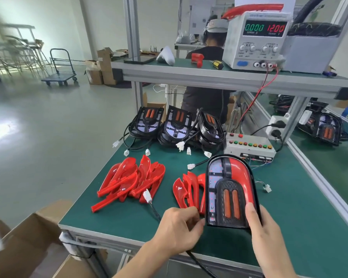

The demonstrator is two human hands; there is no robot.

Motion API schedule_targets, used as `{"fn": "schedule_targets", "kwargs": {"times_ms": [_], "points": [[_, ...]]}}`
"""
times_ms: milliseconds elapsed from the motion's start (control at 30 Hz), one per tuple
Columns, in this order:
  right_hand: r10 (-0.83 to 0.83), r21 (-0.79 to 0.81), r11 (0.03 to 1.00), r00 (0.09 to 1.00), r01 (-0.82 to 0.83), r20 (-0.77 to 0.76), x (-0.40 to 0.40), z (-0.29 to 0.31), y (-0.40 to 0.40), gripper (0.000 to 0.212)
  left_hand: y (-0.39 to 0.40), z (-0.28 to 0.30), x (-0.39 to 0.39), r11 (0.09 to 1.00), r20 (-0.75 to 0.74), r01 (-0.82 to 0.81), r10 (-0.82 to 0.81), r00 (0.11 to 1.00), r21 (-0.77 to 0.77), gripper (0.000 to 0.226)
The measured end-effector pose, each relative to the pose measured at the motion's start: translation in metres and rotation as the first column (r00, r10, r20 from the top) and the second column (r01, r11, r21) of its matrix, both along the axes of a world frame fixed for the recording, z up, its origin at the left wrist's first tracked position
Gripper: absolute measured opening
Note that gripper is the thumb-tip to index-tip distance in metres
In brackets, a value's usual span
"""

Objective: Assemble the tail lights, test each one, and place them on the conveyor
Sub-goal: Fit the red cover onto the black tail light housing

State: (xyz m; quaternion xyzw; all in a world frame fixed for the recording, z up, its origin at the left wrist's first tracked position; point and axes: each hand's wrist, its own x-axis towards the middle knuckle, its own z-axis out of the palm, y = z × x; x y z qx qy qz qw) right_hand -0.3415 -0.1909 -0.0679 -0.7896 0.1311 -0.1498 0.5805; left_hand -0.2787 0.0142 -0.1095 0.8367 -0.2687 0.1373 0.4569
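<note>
My right hand [266,231] grips a black tail light [230,189] by its lower right edge, tilted up above the green table [301,223]; a red lens covers its right half, the left half is bare. My left hand [179,227] pinches a red lens in the small pile of red lenses [189,189] just left of the light. A bigger pile of red lenses [133,180] lies further left. Three black light housings [177,125] with cables and white plugs stand at the table's back. A finished light [323,129] lies on the conveyor [329,167] at right.
A grey test box with coloured buttons [249,147] sits behind the held light. A power supply [255,39] reading 12.00 stands on the upper shelf [209,77]. Another person [207,55] works behind the shelf. Cardboard boxes [24,243] stand at lower left.
</note>
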Motion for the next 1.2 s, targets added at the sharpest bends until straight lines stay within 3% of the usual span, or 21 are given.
{"fn": "schedule_targets", "kwargs": {"times_ms": [200,300,400,467,533,600,833,967,1067,1200], "points": [[-0.003,-0.114,0.993,1.000,0.005,0.018,0.008,-0.010,-0.004,0.035,0.002,0.000,-0.001,0.994,0.185,-0.087,0.074,0.980,0.061,0.030],[0.020,-0.160,0.987,0.999,-0.014,0.034,0.013,-0.011,-0.012,0.037,0.016,0.008,0.010,0.964,0.328,-0.259,0.229,0.917,0.053,0.018],[0.044,-0.172,0.984,0.999,-0.038,0.030,0.017,-0.011,-0.019,0.041,0.042,0.028,0.039,0.842,0.334,-0.525,0.464,0.821,0.123,0.008],[0.051,-0.163,0.986,0.998,-0.044,0.037,0.020,-0.010,-0.023,0.038,0.058,0.043,0.061,0.703,0.304,-0.621,0.543,0.783,0.346,0.015],[0.062,-0.161,0.986,0.997,-0.054,0.046,0.022,-0.008,-0.026,0.046,0.065,0.055,0.078,0.535,0.248,-0.588,0.576,0.779,0.607,0.030],[0.074,-0.168,0.984,0.996,-0.065,0.047,0.024,-0.008,-0.028,0.052,0.067,0.060,0.091,0.431,0.208,-0.510,0.576,0.790,0.744,0.041],[0.103,-0.163,0.982,0.994,-0.098,0.023,0.033,0.000,-0.025,0.046,0.062,0.058,0.105,0.358,0.202,-0.445,0.547,0.812,0.821,0.020],[0.119,-0.160,0.981,0.992,-0.111,0.040,0.037,0.004,-0.023,0.045,0.066,0.058,0.101,0.401,0.249,-0.474,0.496,0.832,0.784,0.015],[0.118,-0.163,0.981,0.992,-0.109,0.045,0.040,0.003,-0.024,0.045,0.070,0.065,0.098,0.530,0.218,-0.493,0.497,0.840,0.690,0.018],[0.113,-0.160,0.982,0.991,-0.101,0.065,0.044,0.002,-0.023,0.048,0.077,0.076,0.092,0.731,0.039,-0.452,0.506,0.862,0.511,0.017]]}}
